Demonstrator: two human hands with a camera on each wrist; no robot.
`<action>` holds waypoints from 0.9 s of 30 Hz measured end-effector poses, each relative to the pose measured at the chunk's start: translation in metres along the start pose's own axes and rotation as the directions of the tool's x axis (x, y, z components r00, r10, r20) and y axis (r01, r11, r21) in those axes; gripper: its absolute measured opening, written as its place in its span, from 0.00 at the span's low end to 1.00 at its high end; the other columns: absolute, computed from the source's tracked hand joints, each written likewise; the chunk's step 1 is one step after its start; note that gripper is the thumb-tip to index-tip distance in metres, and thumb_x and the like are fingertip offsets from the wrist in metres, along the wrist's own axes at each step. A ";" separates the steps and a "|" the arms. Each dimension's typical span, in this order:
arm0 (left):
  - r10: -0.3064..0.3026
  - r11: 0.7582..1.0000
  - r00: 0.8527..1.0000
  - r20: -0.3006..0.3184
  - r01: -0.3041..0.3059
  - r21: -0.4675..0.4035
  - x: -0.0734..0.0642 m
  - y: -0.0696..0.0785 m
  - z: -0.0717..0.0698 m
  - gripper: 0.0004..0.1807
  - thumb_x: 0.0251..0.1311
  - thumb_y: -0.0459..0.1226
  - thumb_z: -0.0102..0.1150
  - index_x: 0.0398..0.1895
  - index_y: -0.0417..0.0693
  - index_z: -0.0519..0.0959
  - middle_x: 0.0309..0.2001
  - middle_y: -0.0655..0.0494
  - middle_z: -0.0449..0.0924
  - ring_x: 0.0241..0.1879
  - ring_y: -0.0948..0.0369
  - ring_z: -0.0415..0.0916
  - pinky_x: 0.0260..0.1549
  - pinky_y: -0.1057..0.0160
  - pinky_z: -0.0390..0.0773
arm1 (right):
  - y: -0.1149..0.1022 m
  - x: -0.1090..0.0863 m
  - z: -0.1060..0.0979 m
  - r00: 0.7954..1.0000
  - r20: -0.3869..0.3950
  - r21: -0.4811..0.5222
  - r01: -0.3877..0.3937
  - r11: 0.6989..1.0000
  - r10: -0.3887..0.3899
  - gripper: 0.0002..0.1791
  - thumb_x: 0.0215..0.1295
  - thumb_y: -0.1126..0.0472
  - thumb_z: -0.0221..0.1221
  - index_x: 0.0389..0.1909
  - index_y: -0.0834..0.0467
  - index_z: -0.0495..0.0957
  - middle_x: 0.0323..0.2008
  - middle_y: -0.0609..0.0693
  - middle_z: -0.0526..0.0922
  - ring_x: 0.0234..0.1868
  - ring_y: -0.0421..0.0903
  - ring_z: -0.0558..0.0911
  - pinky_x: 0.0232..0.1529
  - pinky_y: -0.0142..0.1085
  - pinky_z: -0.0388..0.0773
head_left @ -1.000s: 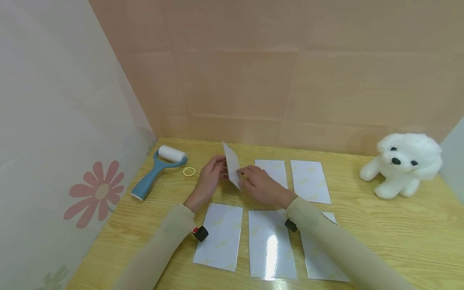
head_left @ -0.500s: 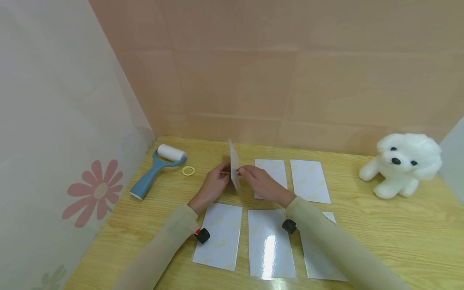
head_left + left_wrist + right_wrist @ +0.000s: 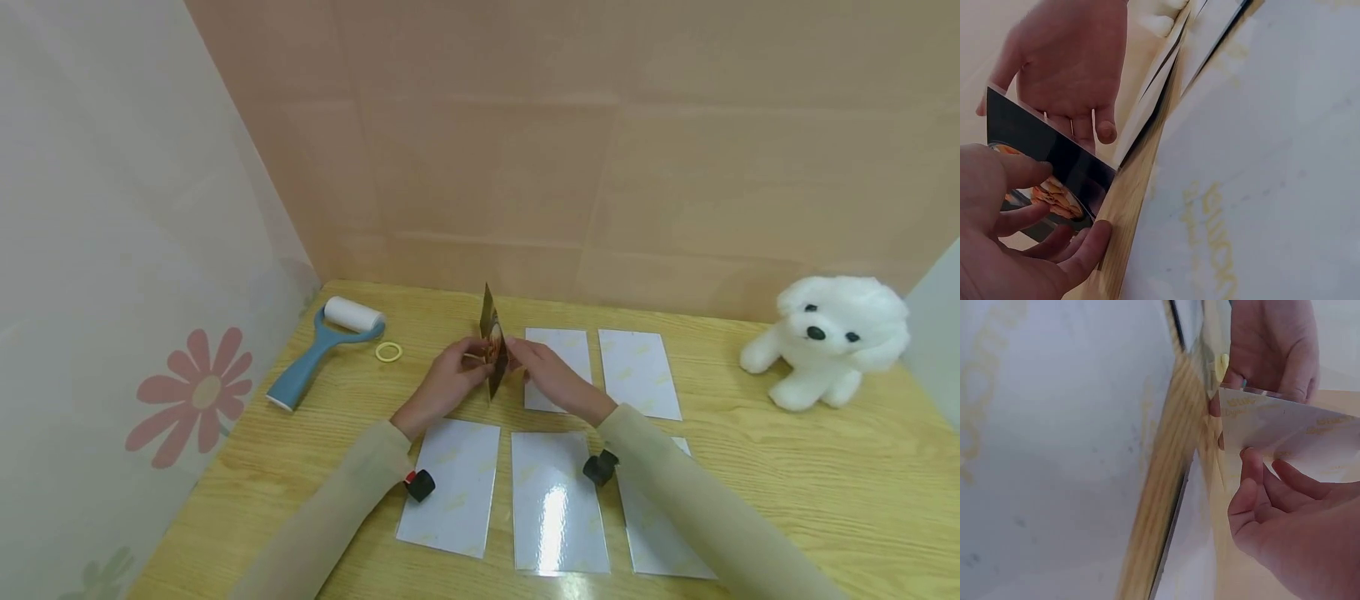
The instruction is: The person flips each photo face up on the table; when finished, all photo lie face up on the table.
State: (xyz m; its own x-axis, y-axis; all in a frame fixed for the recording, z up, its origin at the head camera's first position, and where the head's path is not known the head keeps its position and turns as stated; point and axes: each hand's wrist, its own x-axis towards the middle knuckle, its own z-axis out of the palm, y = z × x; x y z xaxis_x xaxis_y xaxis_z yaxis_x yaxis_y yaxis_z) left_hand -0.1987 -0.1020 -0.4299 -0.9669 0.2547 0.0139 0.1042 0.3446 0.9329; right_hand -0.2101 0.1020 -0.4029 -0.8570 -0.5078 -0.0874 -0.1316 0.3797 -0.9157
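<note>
A picture card [image 3: 492, 321] stands upright on edge over the far middle of the table, between my two hands. Its dark side, with food in a bowl, faces my left hand [image 3: 446, 379]. In the left wrist view, that hand's bent fingers [image 3: 1094, 247] lie on the picture [image 3: 1029, 128] and at its lower corner. My right hand [image 3: 555, 379] is on the other side, its fingertips [image 3: 1249, 456] at the white back [image 3: 1297, 431] with yellow print; in the left wrist view its palm [image 3: 1075, 62] shows, the fingers partly hidden by the card.
Two cards lie white side up at the back, a left one [image 3: 558, 354] and a right one [image 3: 640, 375]. Three more [image 3: 450, 487] lie in front, partly under my forearms. Left stand a blue-handled lint roller [image 3: 322, 346] and yellow ring [image 3: 388, 352]; right, a white plush dog [image 3: 828, 342].
The card has turned about its upright edge, so the head view shows its picture instead of the white side. Its place has shifted slightly right; the fingers have moved around it.
</note>
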 end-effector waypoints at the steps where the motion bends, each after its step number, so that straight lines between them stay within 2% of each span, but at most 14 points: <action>1: -0.001 1.000 1.000 -0.001 0.001 0.011 0.000 0.000 0.000 0.22 0.70 0.36 0.59 0.65 0.42 0.73 0.58 0.47 0.74 0.54 0.52 0.76 0.55 0.52 0.76 | 0.001 0.000 -0.001 1.000 0.005 0.013 0.010 1.000 -0.010 0.34 0.84 0.44 0.31 0.57 0.67 0.77 0.48 0.56 0.81 0.55 0.56 0.76 0.54 0.53 0.72; 6: 0.006 0.998 1.000 -0.024 -0.004 0.067 -0.001 0.002 -0.002 0.23 0.69 0.38 0.61 0.65 0.43 0.74 0.61 0.44 0.70 0.55 0.51 0.73 0.56 0.49 0.73 | 0.001 -0.002 -0.003 0.999 0.003 0.138 0.050 0.989 -0.051 0.34 0.83 0.44 0.31 0.62 0.68 0.73 0.54 0.61 0.80 0.56 0.55 0.76 0.55 0.55 0.72; 11: 0.004 0.998 0.999 -0.052 -0.001 0.068 -0.001 0.004 -0.003 0.25 0.68 0.40 0.63 0.66 0.46 0.74 0.61 0.42 0.67 0.54 0.50 0.74 0.51 0.50 0.77 | -0.001 -0.006 -0.002 0.996 -0.059 0.279 0.079 0.957 -0.065 0.31 0.84 0.48 0.34 0.66 0.70 0.66 0.58 0.66 0.75 0.55 0.51 0.76 0.53 0.52 0.73; 15: -0.054 0.998 0.995 -0.078 0.056 0.019 -0.001 0.006 -0.005 0.32 0.67 0.41 0.65 0.72 0.47 0.68 0.62 0.43 0.67 0.55 0.49 0.76 0.49 0.53 0.80 | -0.002 -0.009 -0.001 0.992 -0.098 0.348 0.110 0.931 -0.081 0.28 0.84 0.51 0.35 0.69 0.69 0.64 0.60 0.65 0.73 0.53 0.50 0.76 0.53 0.50 0.75; 21: -0.138 0.989 0.986 -0.097 0.133 -0.059 0.000 0.008 -0.008 0.44 0.66 0.43 0.67 0.78 0.41 0.54 0.62 0.43 0.69 0.54 0.50 0.77 0.48 0.54 0.81 | -0.004 -0.014 0.002 0.987 -0.137 0.440 0.131 0.888 -0.078 0.26 0.83 0.53 0.39 0.72 0.64 0.61 0.60 0.65 0.73 0.47 0.49 0.81 0.55 0.47 0.77; 27: -0.159 0.987 0.979 -0.128 0.159 -0.012 -0.004 0.009 -0.013 0.46 0.65 0.43 0.68 0.78 0.36 0.55 0.57 0.45 0.74 0.52 0.52 0.79 0.45 0.57 0.81 | 0.001 -0.016 0.003 0.979 -0.162 0.443 0.187 0.877 -0.127 0.25 0.83 0.57 0.41 0.74 0.61 0.56 0.58 0.70 0.76 0.45 0.48 0.83 0.52 0.42 0.80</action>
State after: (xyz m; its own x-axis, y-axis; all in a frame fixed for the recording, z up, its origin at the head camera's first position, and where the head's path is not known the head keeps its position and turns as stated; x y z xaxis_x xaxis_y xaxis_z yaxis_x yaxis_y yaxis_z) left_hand -0.1967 -0.1116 -0.4164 -0.9929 0.0792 -0.0891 -0.0537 0.3702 0.9274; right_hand -0.1953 0.1082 -0.4036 -0.9028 -0.4196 0.0940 -0.0550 -0.1041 -0.9930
